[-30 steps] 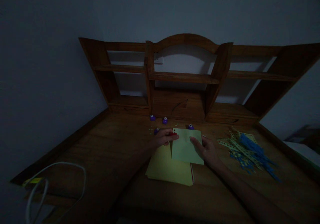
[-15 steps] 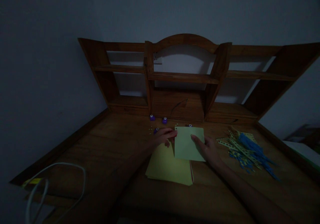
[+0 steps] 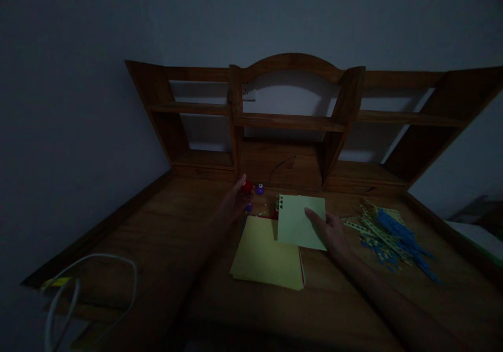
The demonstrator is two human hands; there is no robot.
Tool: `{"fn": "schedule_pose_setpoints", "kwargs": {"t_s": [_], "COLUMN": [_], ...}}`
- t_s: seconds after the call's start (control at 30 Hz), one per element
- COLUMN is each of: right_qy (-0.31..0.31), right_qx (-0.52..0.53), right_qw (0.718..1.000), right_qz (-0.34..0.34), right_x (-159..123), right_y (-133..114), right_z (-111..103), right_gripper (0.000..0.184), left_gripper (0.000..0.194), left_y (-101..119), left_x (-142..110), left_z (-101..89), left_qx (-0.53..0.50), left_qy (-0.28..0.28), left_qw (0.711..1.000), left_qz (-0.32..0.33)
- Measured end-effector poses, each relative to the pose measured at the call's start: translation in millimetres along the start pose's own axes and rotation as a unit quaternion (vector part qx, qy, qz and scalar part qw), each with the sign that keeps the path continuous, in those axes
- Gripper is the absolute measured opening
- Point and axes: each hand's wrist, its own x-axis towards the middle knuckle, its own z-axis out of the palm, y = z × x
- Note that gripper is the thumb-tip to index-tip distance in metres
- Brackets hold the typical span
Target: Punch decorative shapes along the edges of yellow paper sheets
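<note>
My right hand (image 3: pixel 332 232) pinches a light green paper sheet (image 3: pixel 301 221), thumb on top. A few small dark punched holes show near the sheet's upper left corner. My left hand (image 3: pixel 236 201), up and to the left of the sheet, has thumb and fingers curled round a small red paper punch (image 3: pixel 247 186). Another small red and pale thing (image 3: pixel 276 208) peeks out at the sheet's left edge, partly hidden. Purple paper punches (image 3: pixel 260 189) stand close to my left hand. Below the green sheet lies a stack of yellow paper (image 3: pixel 265 257), partly covered by it.
Yellow and blue punched paper strips (image 3: pixel 393 237) lie heaped on the right of the wooden desk (image 3: pixel 157 226). Along the back stands a wooden shelf unit (image 3: pixel 288 124). A white cable (image 3: pixel 133 273) loops at the lower left. Small paper bits lie near the punches.
My left hand has moved away from the sheet's left edge, up and to the left. More holes show at the sheet's corner. My right hand and the sheet have shifted slightly right.
</note>
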Motion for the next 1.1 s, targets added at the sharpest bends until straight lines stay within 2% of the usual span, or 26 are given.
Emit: {"fn": "schedule_pose_setpoints", "kwargs": {"t_s": [0.2,0.47,0.6,0.73,0.83,0.97,1.1], "right_qy": [-0.006,-0.006,-0.009,-0.009,-0.006,-0.004,-0.007], "right_qx": [-0.002,-0.003,-0.012,-0.022,-0.023,-0.022,-0.018], "right_qw": [1.000,1.000,1.000,0.999,1.000,1.000,1.000], "right_qz": [0.000,-0.005,-0.019,-0.024,-0.016,-0.012,-0.008], "right_x": [0,3,3,2,2,2,-1], "right_y": [0,5,5,3,3,4,0], "right_z": [0,-2,-1,-1,-1,0,1], "right_gripper": [0.045,0.045,0.044,0.045,0.046,0.049,0.048], "left_gripper": [0.027,0.036,0.031,0.036,0.041,0.060,0.068], "left_y": [3,1,0,-1,-3,-5,-3], "left_x": [13,20,22,24,24,20,16], "left_z": [-25.1,-35.4,-40.7,-49.6,-53.1,-46.9,-36.6], "left_qx": [-0.113,-0.131,-0.142,-0.115,-0.068,0.033,0.048], "left_qy": [0.048,0.088,0.093,0.076,0.089,0.134,0.127], "left_qw": [0.992,0.987,0.985,0.990,0.993,0.990,0.991], "left_qz": [-0.007,-0.006,-0.010,-0.037,-0.024,-0.027,-0.012]}}
